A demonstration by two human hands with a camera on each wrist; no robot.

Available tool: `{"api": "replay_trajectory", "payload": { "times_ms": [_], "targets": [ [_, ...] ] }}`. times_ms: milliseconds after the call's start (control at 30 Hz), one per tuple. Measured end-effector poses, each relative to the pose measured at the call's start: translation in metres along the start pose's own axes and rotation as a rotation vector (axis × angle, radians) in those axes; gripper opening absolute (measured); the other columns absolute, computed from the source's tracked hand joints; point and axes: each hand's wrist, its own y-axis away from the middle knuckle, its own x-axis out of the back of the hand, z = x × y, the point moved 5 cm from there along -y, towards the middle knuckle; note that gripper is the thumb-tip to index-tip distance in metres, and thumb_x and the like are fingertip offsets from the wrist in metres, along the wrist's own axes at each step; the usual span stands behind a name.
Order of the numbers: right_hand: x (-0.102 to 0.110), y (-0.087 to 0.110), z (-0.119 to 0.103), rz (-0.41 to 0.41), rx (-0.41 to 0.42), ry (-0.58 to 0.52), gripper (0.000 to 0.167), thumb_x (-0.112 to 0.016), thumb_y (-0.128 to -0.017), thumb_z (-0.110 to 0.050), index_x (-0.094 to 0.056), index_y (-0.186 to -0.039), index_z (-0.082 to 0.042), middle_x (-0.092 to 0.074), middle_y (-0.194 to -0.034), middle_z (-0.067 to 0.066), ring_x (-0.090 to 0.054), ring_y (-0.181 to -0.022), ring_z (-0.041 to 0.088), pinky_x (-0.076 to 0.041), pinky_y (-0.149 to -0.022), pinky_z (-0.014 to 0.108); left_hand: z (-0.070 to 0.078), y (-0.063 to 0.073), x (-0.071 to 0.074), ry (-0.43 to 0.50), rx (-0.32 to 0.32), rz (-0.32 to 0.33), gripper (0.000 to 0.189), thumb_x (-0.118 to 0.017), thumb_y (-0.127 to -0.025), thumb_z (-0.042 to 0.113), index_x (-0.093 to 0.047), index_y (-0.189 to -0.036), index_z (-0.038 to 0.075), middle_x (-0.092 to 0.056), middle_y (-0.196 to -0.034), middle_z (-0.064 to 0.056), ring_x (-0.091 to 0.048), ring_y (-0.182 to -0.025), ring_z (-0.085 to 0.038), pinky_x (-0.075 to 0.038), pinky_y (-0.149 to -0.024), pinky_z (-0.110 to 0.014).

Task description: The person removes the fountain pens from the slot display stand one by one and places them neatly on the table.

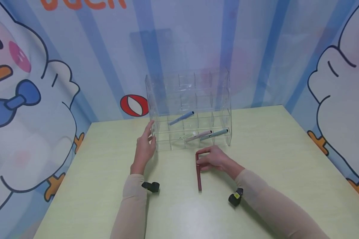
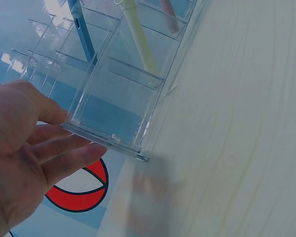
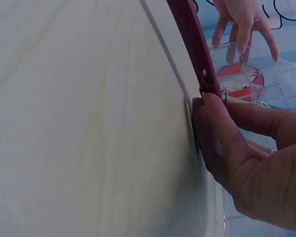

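Note:
A clear acrylic rack (image 1: 194,114) with rows of compartments stands on the table. My left hand (image 1: 144,147) is at its left side; in the left wrist view the nearly straight fingers (image 2: 74,160) and thumb touch the side panel. In front of the rack, my right hand (image 1: 215,158) pinches a dark red pen (image 1: 198,177) near one end, its other end pointing toward me. The right wrist view has the pen (image 3: 192,39) between thumb and fingers, close over the table. A blue pen (image 1: 180,118), a pink pen (image 1: 198,136) and a teal pen (image 1: 216,133) lean in compartments.
A pale yellow pen (image 2: 138,39) also sits in the rack's bottom row. The light wood-look table (image 1: 173,212) runs back to a blue striped backdrop (image 1: 257,49) printed with ducks. Small black cameras are strapped to both wrists.

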Motion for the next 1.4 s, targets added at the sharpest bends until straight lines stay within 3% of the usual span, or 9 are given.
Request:
{"api": "replay_trajectory", "payload": {
  "times_ms": [233,767,1033,1400],
  "targets": [
    [-0.006,0.002,-0.007,0.017,0.001,0.143,0.049,-0.071,-0.085,0.01,-0.057,-0.132,0.011,-0.072,-0.087,0.018,-0.071,-0.067,0.022,-0.062,-0.063,0.034,0.0,0.0,0.0,0.003,-0.002,-0.002,0.066,-0.054,-0.101,0.003,-0.03,-0.158,0.027,-0.047,-0.149,-0.022,-0.059,-0.122,-0.038,-0.053,-0.097,-0.048],
    [-0.014,0.002,-0.012,0.048,0.006,0.257,0.04,-0.072,-0.081,0.011,-0.065,-0.121,0.011,-0.071,-0.089,0.018,-0.073,-0.07,0.023,-0.062,-0.064,0.035,-0.002,0.0,0.0,0.009,-0.022,0.012,0.067,-0.054,-0.1,0.002,-0.031,-0.157,0.029,-0.047,-0.148,-0.022,-0.059,-0.122,-0.039,-0.052,-0.097,-0.049],
    [-0.013,0.0,-0.012,0.069,-0.008,0.368,0.033,-0.073,-0.082,0.007,-0.068,-0.114,0.01,-0.072,-0.082,0.013,-0.071,-0.067,0.02,-0.061,-0.062,0.032,-0.001,-0.001,0.001,0.005,-0.026,0.015,0.066,-0.053,-0.1,0.001,-0.031,-0.157,0.026,-0.048,-0.147,-0.023,-0.059,-0.123,-0.038,-0.053,-0.097,-0.048],
    [-0.012,0.003,-0.011,0.025,-0.007,0.334,0.033,-0.071,-0.085,0.009,-0.065,-0.117,0.012,-0.072,-0.078,0.016,-0.071,-0.064,0.02,-0.061,-0.06,0.032,-0.001,-0.001,0.0,0.007,-0.016,0.012,0.066,-0.053,-0.1,0.001,-0.031,-0.157,0.025,-0.048,-0.147,-0.023,-0.059,-0.122,-0.039,-0.053,-0.096,-0.048]
  ]
}}
